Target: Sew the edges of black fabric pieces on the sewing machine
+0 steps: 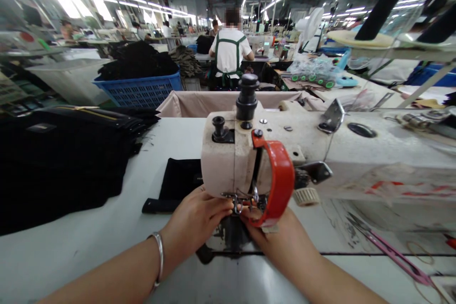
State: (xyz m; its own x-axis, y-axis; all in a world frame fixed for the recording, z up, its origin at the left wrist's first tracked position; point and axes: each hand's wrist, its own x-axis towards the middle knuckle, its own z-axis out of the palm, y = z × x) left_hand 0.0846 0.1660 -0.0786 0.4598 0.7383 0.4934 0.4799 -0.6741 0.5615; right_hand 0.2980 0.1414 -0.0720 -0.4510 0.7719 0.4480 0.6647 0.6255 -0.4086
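My left hand (201, 216), with a silver bangle at the wrist, reaches to the needle area of a sewing machine (221, 152). Its thumb and fingers are pressed together beside the metal presser foot (237, 204). From the other side comes my right hand (281, 230), partly covered by the red guard (283, 175); its fingertips meet the same spot, closed. Whatever the fingertips hold is too small and hidden to name. A folded black fabric piece (178, 180) with a small label lies behind my left hand, running out of sight behind the machine head.
Stacked black garments (64, 161) cover the table's left side. Pink-handled thread snips (395, 251) lie at right. Beyond the table stand a beige cloth-lined bin (210, 99) and a blue crate (138, 89) of black fabric. A person (230, 50) sits ahead, facing away.
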